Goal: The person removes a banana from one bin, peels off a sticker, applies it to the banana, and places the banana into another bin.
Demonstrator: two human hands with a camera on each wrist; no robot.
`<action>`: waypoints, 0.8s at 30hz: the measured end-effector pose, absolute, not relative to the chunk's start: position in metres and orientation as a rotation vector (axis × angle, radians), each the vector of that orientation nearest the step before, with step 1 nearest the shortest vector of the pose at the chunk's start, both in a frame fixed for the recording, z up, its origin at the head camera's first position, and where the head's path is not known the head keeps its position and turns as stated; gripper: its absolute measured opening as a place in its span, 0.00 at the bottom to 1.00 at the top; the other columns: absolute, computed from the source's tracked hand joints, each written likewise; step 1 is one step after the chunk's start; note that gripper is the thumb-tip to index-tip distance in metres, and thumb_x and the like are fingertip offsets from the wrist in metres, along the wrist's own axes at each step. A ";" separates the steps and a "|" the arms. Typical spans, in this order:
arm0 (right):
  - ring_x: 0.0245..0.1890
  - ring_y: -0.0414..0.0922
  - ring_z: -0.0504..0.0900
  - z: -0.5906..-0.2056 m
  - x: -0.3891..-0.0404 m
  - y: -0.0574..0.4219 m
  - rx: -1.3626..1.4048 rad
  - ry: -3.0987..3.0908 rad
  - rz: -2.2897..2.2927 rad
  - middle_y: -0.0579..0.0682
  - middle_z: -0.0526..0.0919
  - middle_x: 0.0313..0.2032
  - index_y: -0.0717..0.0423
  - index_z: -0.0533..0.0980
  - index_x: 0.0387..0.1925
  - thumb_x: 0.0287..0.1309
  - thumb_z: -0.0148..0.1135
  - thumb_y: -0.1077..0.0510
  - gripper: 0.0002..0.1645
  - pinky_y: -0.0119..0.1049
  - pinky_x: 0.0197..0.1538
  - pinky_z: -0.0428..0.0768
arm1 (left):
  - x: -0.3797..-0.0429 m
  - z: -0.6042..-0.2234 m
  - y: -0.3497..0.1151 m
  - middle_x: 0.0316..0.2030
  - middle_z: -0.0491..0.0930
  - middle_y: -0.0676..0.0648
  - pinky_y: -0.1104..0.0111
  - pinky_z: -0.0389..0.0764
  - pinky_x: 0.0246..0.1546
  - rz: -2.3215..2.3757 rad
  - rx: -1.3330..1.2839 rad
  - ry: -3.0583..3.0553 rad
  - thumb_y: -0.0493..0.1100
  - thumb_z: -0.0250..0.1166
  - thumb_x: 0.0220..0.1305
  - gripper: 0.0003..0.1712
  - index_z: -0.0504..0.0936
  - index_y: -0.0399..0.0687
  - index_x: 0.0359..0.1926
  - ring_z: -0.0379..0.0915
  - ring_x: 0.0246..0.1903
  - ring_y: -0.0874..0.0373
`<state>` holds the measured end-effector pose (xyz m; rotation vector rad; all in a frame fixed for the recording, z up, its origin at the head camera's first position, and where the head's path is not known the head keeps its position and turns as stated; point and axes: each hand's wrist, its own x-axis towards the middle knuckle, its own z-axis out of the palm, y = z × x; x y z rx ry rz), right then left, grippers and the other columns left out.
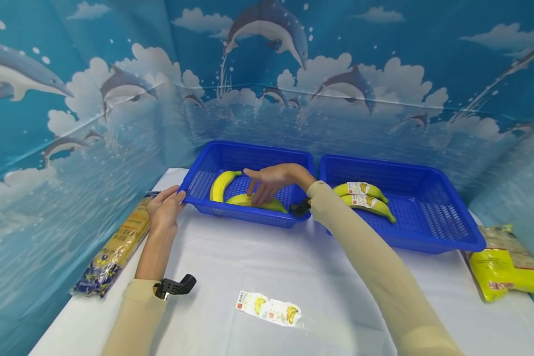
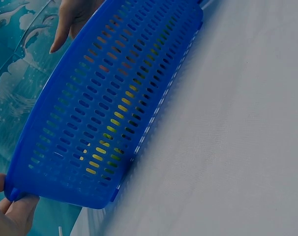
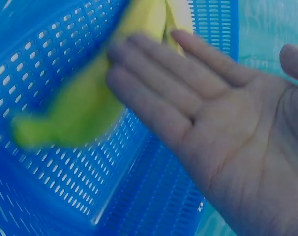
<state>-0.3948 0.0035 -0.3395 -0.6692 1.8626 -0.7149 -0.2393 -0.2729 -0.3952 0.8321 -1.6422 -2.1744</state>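
My left hand [image 1: 164,206] grips the front left corner of the left blue plastic basket [image 1: 244,211], thumb and fingers pinching its rim. Inside that basket my right hand [image 1: 273,180] reaches down, fingers nearly straight and touching a yellow banana [image 1: 273,205] that lies along the front wall. The right wrist view shows the palm and the fingers against this banana [image 3: 85,108], whose stem end is greenish and blurred. A second banana [image 1: 219,187] lies at the basket's left side. Through the slotted wall, the left wrist view shows patches of yellow.
A second blue basket [image 1: 411,217] on the right holds two bananas [image 1: 376,207] with labels. Banana stickers [image 1: 269,309] on a clear strip lie on the white table. A long noodle-like packet [image 1: 120,242] lies left, a yellow packet [image 1: 509,267] right. A dolphin-print curtain [image 1: 258,118] stands behind.
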 end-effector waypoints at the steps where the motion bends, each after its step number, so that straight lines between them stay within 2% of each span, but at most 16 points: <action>1: 0.71 0.59 0.78 -0.340 -0.396 0.005 -0.676 1.881 -0.724 0.66 0.80 0.68 0.64 0.67 0.77 0.86 0.25 0.31 0.48 0.51 0.75 0.76 | -0.240 -0.395 -0.273 0.72 0.75 0.38 0.66 0.81 0.66 -2.173 0.831 -1.645 0.34 0.65 0.77 0.28 0.76 0.39 0.74 0.78 0.68 0.50; 3: 0.72 0.59 0.77 -0.341 -0.399 0.009 -0.701 1.934 -0.762 0.66 0.78 0.70 0.65 0.68 0.76 0.87 0.31 0.34 0.44 0.52 0.75 0.76 | -0.240 -0.394 -0.273 0.72 0.75 0.38 0.66 0.81 0.66 -2.173 0.830 -1.644 0.34 0.65 0.77 0.27 0.76 0.39 0.74 0.78 0.68 0.50; 6: 0.68 0.59 0.80 -0.345 -0.405 0.017 -0.755 2.037 -0.850 0.66 0.80 0.68 0.66 0.72 0.73 0.87 0.45 0.43 0.34 0.54 0.72 0.78 | -0.240 -0.394 -0.274 0.72 0.76 0.38 0.67 0.81 0.66 -2.171 0.837 -1.645 0.34 0.65 0.77 0.27 0.76 0.39 0.74 0.78 0.68 0.51; 9: 0.62 0.60 0.84 -0.351 -0.410 0.026 -0.783 2.130 -0.961 0.66 0.83 0.63 0.68 0.75 0.69 0.82 0.59 0.54 0.25 0.55 0.68 0.82 | -0.240 -0.395 -0.274 0.73 0.75 0.37 0.67 0.82 0.66 -2.170 0.842 -1.651 0.34 0.64 0.78 0.28 0.76 0.39 0.75 0.78 0.68 0.50; 11: 0.61 0.60 0.85 -0.357 -0.414 0.030 -0.787 2.168 -1.021 0.66 0.84 0.62 0.68 0.77 0.67 0.78 0.64 0.60 0.23 0.56 0.66 0.83 | -0.240 -0.395 -0.274 0.73 0.75 0.37 0.66 0.81 0.66 -2.172 0.842 -1.651 0.34 0.64 0.78 0.28 0.75 0.39 0.75 0.78 0.68 0.50; 16: 0.64 0.60 0.83 -0.364 -0.421 0.035 -0.785 2.178 -1.092 0.71 0.81 0.65 0.73 0.76 0.67 0.73 0.66 0.68 0.25 0.58 0.68 0.81 | -0.241 -0.395 -0.273 0.72 0.75 0.37 0.66 0.82 0.65 -2.175 0.829 -1.639 0.33 0.64 0.77 0.27 0.76 0.38 0.74 0.78 0.68 0.50; 20: 0.66 0.61 0.81 -0.366 -0.423 0.033 -0.745 2.163 -1.090 0.72 0.79 0.67 0.75 0.73 0.69 0.71 0.67 0.71 0.28 0.60 0.71 0.78 | -0.240 -0.395 -0.274 0.72 0.76 0.37 0.66 0.82 0.66 -2.170 0.828 -1.647 0.33 0.64 0.77 0.27 0.76 0.38 0.74 0.78 0.68 0.50; 24: 0.67 0.61 0.81 -0.370 -0.425 0.028 -0.756 2.198 -1.031 0.70 0.79 0.67 0.75 0.73 0.69 0.69 0.69 0.72 0.29 0.56 0.70 0.80 | -0.239 -0.395 -0.274 0.73 0.75 0.37 0.66 0.81 0.66 -2.164 0.838 -1.663 0.34 0.64 0.78 0.28 0.75 0.38 0.75 0.78 0.68 0.50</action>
